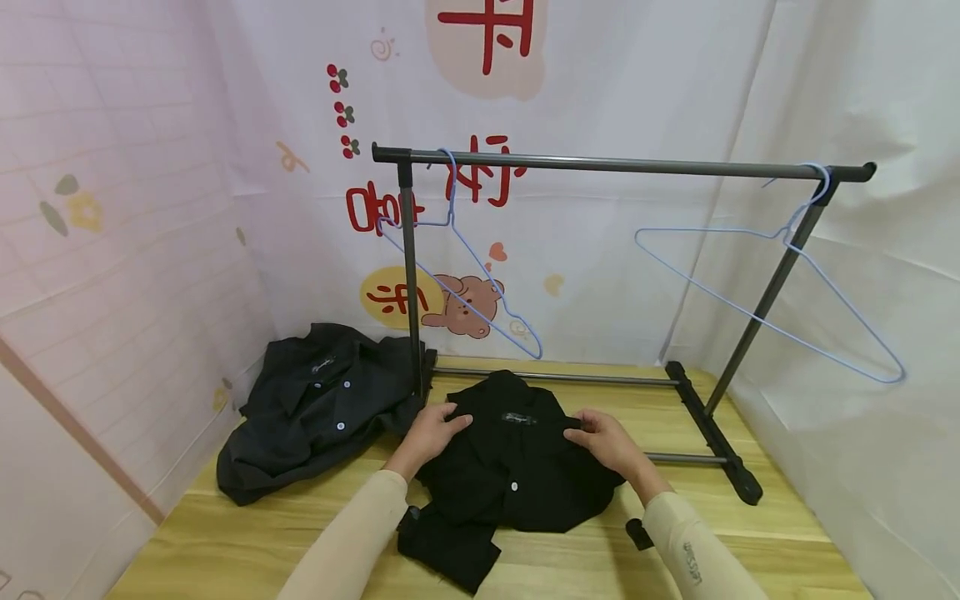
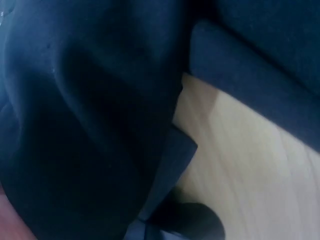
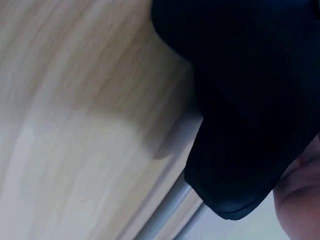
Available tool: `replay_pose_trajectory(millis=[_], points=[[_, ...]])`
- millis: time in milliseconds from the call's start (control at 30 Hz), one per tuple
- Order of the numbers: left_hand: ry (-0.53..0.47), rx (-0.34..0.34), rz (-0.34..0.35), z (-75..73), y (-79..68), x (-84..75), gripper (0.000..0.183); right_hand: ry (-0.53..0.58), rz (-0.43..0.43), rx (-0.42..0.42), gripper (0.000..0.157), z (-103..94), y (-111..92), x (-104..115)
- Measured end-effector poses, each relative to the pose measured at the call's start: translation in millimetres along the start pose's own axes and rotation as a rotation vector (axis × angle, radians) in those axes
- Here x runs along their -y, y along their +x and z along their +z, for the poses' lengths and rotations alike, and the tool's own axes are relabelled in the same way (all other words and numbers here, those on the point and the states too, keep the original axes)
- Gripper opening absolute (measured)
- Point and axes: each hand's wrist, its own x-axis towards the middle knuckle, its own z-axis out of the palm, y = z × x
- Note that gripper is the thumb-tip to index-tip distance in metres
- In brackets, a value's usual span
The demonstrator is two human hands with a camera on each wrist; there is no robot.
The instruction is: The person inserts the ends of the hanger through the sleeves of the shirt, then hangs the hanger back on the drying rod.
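A black shirt point(image 1: 551, 479) with a small label and a white button lies bunched in front of me in the head view, its collar end toward the rack. My left hand point(image 1: 431, 432) pinches its left upper edge, thumb on top. At the opposite upper edge my right hand point(image 1: 606, 440) grips the cloth between thumb and fingers. Dark cloth fills much of both wrist views, with a bit of the left hand point(image 2: 12, 222) and the right hand point(image 3: 302, 202) at the borders. Most fingers are hidden under the fabric.
Another dark buttoned shirt point(image 1: 300, 425) lies crumpled on the wooden table point(image 1: 225, 546) at left. Behind stands a metal garment rack point(image 1: 622, 164). A blue wire hanger point(image 1: 452, 196) hangs near its left end, another blue hanger point(image 1: 697, 229) near its right.
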Motion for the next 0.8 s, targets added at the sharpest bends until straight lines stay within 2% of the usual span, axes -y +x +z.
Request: replay_pose_trajectory(millis=[233, 333, 433, 533, 633, 800], points=[[-0.018, 0.03, 0.008, -0.9, -0.8, 3.9, 0.041, -0.205, -0.051, 0.0, 0.013, 1.7, 3.0, -5.3], [-0.035, 0.065, 0.032, -0.7, -0.8, 2.6, 0.03, -0.29, -0.079, -0.031, 0.016, -0.4, -3.3, -7.8], [-0.041, 0.082, 0.058, 0.1, -0.6, 1.1, 0.027, -0.344, -0.097, -0.1, 0.015, -6.2, -12.6, -8.2], [-0.035, 0.079, 0.073, 0.6, -0.3, 0.7, 0.026, -0.289, -0.083, -0.214, 0.025, -18.0, -20.8, -2.2], [-0.023, 0.063, 0.069, 0.9, -0.1, 1.1, 0.029, -0.217, -0.086, -0.375, 0.033, -34.5, -23.2, 4.7], [0.005, 0.022, 0.048, -0.6, 0.5, 1.2, 0.049, -0.244, -0.211, -0.705, 0.032, -68.4, -20.5, 14.1]])
